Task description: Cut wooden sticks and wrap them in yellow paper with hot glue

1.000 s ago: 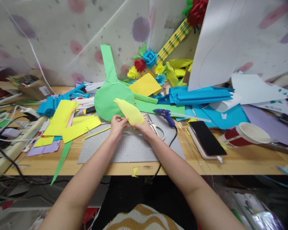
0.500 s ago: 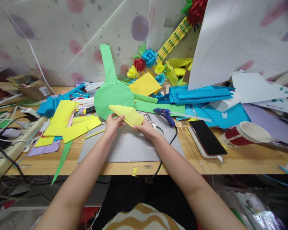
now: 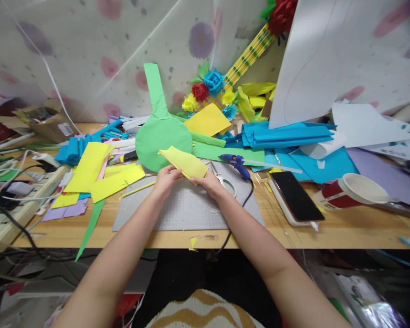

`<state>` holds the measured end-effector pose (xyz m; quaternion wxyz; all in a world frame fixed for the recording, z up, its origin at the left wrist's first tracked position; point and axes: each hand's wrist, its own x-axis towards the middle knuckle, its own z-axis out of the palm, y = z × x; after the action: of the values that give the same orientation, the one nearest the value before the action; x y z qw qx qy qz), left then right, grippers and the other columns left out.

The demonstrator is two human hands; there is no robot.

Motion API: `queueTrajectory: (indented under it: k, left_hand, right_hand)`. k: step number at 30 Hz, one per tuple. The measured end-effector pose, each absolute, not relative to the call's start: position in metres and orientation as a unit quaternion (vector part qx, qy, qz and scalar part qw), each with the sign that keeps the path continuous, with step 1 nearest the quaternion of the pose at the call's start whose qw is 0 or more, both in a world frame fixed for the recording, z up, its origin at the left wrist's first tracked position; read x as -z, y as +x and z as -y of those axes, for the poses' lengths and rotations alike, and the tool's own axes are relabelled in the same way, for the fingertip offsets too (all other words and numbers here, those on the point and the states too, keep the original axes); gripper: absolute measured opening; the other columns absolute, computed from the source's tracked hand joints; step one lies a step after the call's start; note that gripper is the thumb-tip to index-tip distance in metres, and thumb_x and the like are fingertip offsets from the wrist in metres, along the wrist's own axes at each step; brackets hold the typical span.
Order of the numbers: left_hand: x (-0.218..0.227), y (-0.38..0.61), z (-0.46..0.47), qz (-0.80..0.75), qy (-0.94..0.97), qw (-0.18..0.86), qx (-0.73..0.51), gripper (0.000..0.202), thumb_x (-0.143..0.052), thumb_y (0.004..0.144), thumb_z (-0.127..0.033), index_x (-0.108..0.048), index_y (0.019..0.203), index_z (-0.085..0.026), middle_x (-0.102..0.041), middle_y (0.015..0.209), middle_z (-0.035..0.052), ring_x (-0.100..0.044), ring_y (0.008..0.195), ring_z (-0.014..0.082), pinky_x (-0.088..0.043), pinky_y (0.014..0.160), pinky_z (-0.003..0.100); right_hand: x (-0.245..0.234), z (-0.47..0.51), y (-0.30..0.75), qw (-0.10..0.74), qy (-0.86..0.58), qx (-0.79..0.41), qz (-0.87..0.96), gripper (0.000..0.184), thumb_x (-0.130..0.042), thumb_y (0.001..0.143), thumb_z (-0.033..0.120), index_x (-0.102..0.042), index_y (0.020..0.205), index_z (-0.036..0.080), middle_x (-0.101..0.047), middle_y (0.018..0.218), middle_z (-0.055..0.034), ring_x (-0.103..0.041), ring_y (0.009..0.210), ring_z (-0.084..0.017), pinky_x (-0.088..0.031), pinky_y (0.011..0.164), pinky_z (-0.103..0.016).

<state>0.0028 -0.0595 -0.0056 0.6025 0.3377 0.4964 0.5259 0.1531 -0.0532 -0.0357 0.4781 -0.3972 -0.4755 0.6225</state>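
Between my two hands is a piece of yellow crepe paper (image 3: 187, 161), its near edge rolled into a thin tube. My left hand (image 3: 169, 179) pinches the rolled edge near its middle. At the right end of the roll, my right hand (image 3: 208, 181) grips the paper between thumb and fingers. The paper is held above a grey cutting mat (image 3: 177, 218) and overlaps the lower edge of a green paper disc (image 3: 163, 139) with an upright strip. A thin yellow paper roll (image 3: 136, 190) lies at the mat's left edge.
A blue glue gun (image 3: 237, 165) and scissors (image 3: 229, 186) lie right of my hands. Farther right are a phone (image 3: 297, 196) and a paper cup (image 3: 351, 191). Yellow sheets (image 3: 89, 168) and a power strip (image 3: 37, 200) sit left. Paper flowers (image 3: 213, 82) stand behind.
My left hand has shifted slightly right and down along the rolled edge of the yellow paper. The paper's far edge lies differently; my right hand stays near its end.
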Motion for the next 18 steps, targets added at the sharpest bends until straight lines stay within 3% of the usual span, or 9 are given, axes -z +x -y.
queueTrajectory:
  k: [5, 11, 18]
  left_hand:
    - [0.0048, 0.0047, 0.0596, -0.508, 0.347, 0.574, -0.54, 0.022, -0.073, 0.056, -0.019, -0.063, 0.073, -0.011, -0.068, 0.066, 0.0066, -0.063, 0.058, 0.0133, -0.052, 0.063, 0.025]
    - [0.0046, 0.0056, 0.059, -0.531, 0.361, 0.538, -0.546, 0.02, -0.075, 0.056, -0.021, -0.061, 0.067, -0.011, -0.066, 0.062, 0.0059, -0.061, 0.053, 0.013, -0.049, 0.056, 0.023]
    - [0.0056, 0.0107, 0.0572, -0.531, 0.372, 0.528, -0.549, 0.02, -0.073, 0.058, -0.021, -0.06, 0.069, -0.012, -0.066, 0.062, 0.0044, -0.061, 0.055, 0.0133, -0.051, 0.061, 0.027]
  right_hand:
    - [0.0372, 0.0538, 0.1508, 0.518, -0.456, -0.553, 0.466, 0.041, -0.07, 0.055, 0.035, -0.063, 0.089, 0.015, -0.068, 0.089, -0.0047, -0.059, 0.075, -0.015, -0.047, 0.071, -0.028]
    - [0.0358, 0.0559, 0.1487, 0.514, -0.464, -0.55, 0.467, 0.038, -0.07, 0.054, 0.038, -0.062, 0.083, 0.014, -0.067, 0.083, -0.0039, -0.058, 0.07, -0.014, -0.046, 0.066, -0.026]
    - [0.0423, 0.052, 0.1499, 0.531, -0.459, -0.547, 0.455, 0.041, -0.069, 0.055, 0.038, -0.06, 0.088, 0.015, -0.066, 0.086, -0.0042, -0.059, 0.073, -0.015, -0.046, 0.07, -0.027]
